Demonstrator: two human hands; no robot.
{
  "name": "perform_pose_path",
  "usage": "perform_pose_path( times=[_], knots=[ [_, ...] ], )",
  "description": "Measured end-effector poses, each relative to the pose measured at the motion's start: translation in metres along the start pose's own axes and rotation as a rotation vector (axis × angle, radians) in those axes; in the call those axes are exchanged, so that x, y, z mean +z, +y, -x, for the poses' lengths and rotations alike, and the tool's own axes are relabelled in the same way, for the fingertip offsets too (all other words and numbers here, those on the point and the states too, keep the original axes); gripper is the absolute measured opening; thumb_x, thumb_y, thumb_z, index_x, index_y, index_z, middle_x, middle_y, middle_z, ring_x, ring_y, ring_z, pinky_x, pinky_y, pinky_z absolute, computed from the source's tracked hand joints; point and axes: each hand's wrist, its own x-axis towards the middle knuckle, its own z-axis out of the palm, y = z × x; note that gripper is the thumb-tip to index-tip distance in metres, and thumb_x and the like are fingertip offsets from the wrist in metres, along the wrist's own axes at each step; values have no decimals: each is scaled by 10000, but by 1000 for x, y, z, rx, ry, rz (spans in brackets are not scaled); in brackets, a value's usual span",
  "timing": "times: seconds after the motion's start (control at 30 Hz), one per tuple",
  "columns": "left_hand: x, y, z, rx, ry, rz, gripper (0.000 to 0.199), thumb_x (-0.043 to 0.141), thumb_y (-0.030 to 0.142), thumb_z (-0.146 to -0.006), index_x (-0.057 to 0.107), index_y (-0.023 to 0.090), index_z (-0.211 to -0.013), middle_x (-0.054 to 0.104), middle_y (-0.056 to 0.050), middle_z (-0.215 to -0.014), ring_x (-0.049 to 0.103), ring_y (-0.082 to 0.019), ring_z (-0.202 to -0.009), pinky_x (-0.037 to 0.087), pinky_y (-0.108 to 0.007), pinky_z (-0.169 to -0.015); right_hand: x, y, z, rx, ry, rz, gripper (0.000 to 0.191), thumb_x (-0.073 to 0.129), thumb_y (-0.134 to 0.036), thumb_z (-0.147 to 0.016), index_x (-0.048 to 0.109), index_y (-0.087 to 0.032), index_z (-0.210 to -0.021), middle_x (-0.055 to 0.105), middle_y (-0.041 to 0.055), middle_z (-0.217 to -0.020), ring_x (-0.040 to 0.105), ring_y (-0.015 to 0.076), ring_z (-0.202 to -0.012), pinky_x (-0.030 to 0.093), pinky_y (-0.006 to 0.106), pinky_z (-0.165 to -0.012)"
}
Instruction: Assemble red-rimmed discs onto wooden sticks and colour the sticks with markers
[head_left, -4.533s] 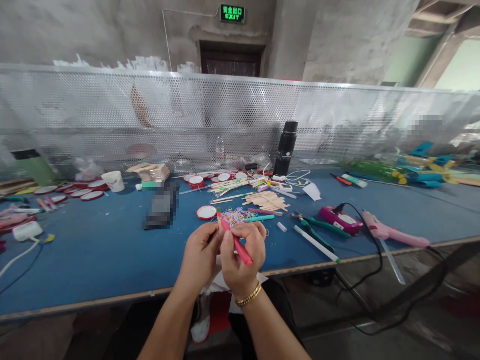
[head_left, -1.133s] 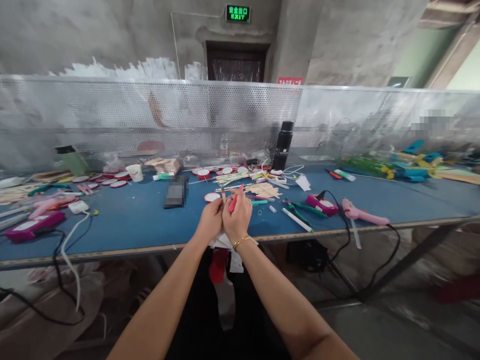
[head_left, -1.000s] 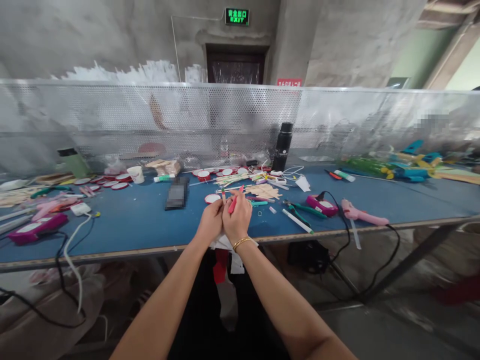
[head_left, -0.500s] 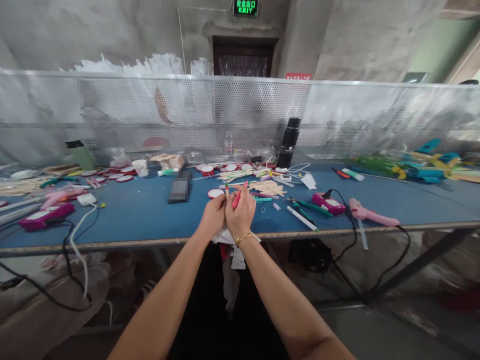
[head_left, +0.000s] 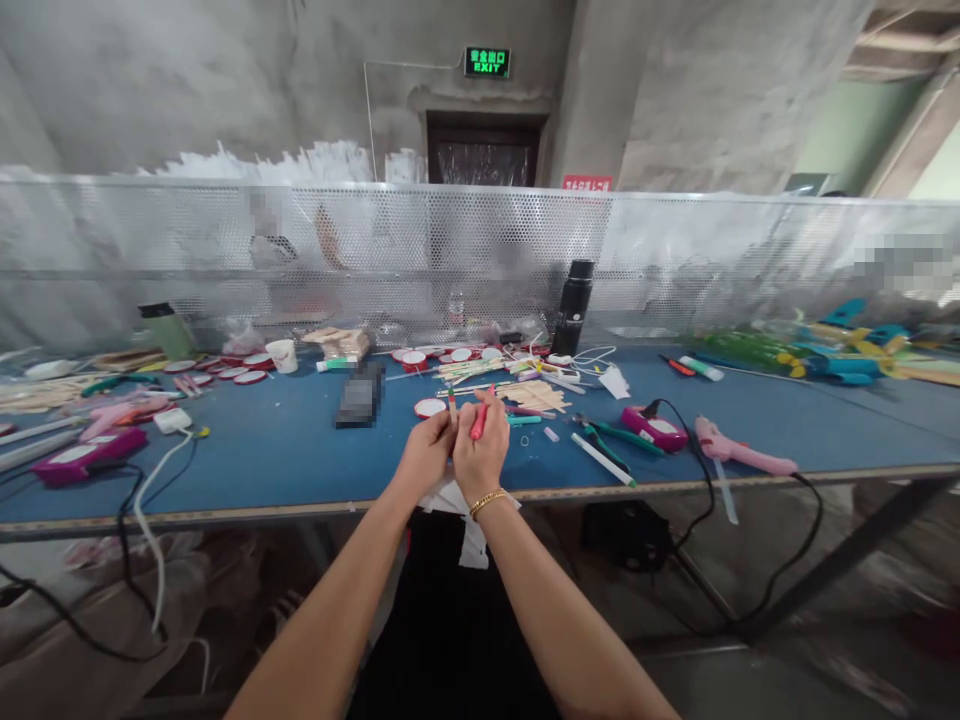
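My left hand [head_left: 426,455] is closed around a small wooden craft stick [head_left: 452,408] that stands upright and has a green and red tip. Pressed close beside it, my right hand [head_left: 484,462] grips a red marker [head_left: 479,423]; its lower fingers lie against the left hand. Whether the marker touches the stick cannot be made out. White paper [head_left: 448,498] lies under both hands at the table's front edge. Just beyond the hands are a white disc with a red rim [head_left: 430,408] and a pile of bare craft sticks [head_left: 536,396].
On the blue table [head_left: 255,440] lie a dark phone-like slab [head_left: 360,398], a white marker [head_left: 602,460], green-handled pliers [head_left: 615,438] and a pink glue gun [head_left: 742,448] with its cable hanging over the edge. A black bottle [head_left: 574,310] stands before the perforated metal screen [head_left: 495,235].
The whole view has shifted, so the table and hands sit lower in the picture. Both hands keep their hold; the red marker has turned slightly in the right one.
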Motion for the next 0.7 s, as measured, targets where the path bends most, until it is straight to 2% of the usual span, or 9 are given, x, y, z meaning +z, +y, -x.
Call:
perform_pose_path(
  times=[0.2, 0.3, 0.37, 0.43, 0.53, 0.7],
  knots=[
    [0, 0, 3, -5, -11, 64, 327, 609, 448, -851, 513, 199, -662, 496, 44, -577, 424, -117, -542, 347, -242, -528, -7, -1, 1, -88, -1, -142, 347, 367, -383, -1039, 632, -223, -1193, 721, 89, -1132, 661, 224, -1078, 453, 423, -1007],
    [0, 1, 4, 7, 7, 81, 349, 610, 462, -859, 509, 200, -652, 488, 44, -560, 426, -116, -535, 343, -243, -525, -9, -2, 2, -122, -6, -141, 316, 399, -348, -1021, 636, -221, -1188, 727, 84, -1113, 663, 222, -1069, 453, 427, -1012],
    [0, 2, 4, 14, 11, 87, 355, 612, 461, -860, 505, 200, -646, 481, 45, -548, 414, -114, -526, 332, -244, -519, -9, -2, 2, -105, 29, -128, 290, 444, -341, -991, 617, -201, -1178, 716, 87, -1052, 666, 228, -1017, 472, 428, -975],
    [0, 2, 4, 22, 9, 91, 346, 617, 446, -853, 502, 197, -641, 476, 46, -546, 401, -113, -527, 323, -243, -518, -8, -2, 2, -99, 61, -122, 227, 482, -326, -961, 613, -196, -1093, 699, 75, -973, 660, 224, -934, 487, 414, -916],
    [0, 1, 3, 34, 16, 96, 325, 616, 414, -838, 490, 194, -634, 468, 46, -563, 392, -113, -552, 317, -239, -529, -7, -2, 3, -152, 84, -103, 110, 524, -280, -930, 604, -209, -957, 681, 43, -892, 640, 204, -849, 479, 392, -871],
    [1, -1, 3, 43, 11, 103, 304, 608, 404, -829, 504, 187, -643, 455, 46, -581, 378, -113, -572, 310, -239, -537, -8, -2, 4, -215, 139, -93, 60, 572, -259, -916, 593, -214, -882, 646, -1, -786, 608, 178, -748, 464, 373, -833]
  ],
)
